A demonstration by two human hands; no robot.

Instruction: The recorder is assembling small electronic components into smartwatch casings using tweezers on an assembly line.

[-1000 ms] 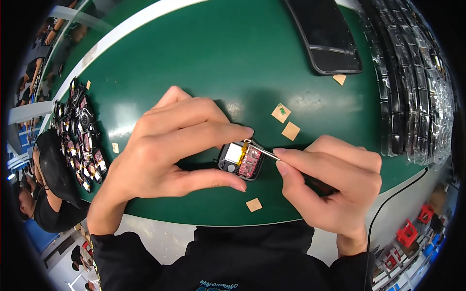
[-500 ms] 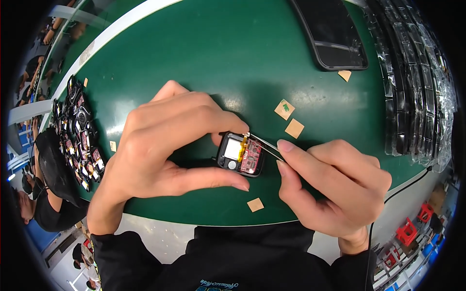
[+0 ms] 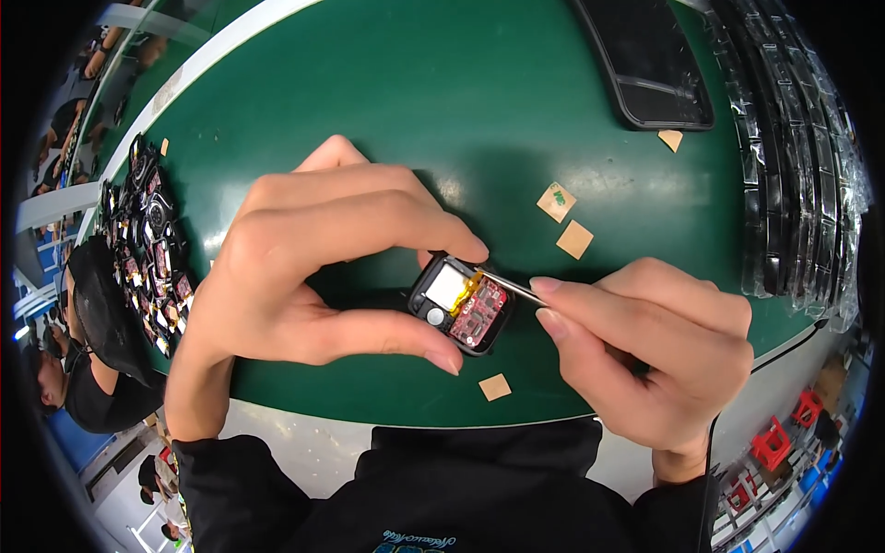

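Note:
Between the thumb and fingers of my left hand (image 3: 323, 263) is a small black watch case (image 3: 418, 305), its inside facing up. In it lie a red circuit board (image 3: 478, 311), a silvery-white block (image 3: 447, 287), a yellow flex strip (image 3: 467, 293) and a round silver disc (image 3: 435, 316). My right hand (image 3: 659, 346) pinches a pair of thin metal tweezers (image 3: 516, 289). Their tips meet the upper edge of the case, close to my left fingertip and the yellow strip. What the tips grip, if anything, is too small to make out.
Small tan squares (image 3: 575, 240) lie scattered on the green table (image 3: 396, 83). A black phone (image 3: 656, 74) rests at the far right, near stacked black trays in clear plastic (image 3: 784, 166). Many similar watch parts (image 3: 152, 230) are heaped at the left. A person (image 3: 101, 369) sits beyond them.
The watch case has turned slightly clockwise in my left hand. The tweezers' tips have shifted a little right and down along its upper edge, and the tweezers' two arms look closer together.

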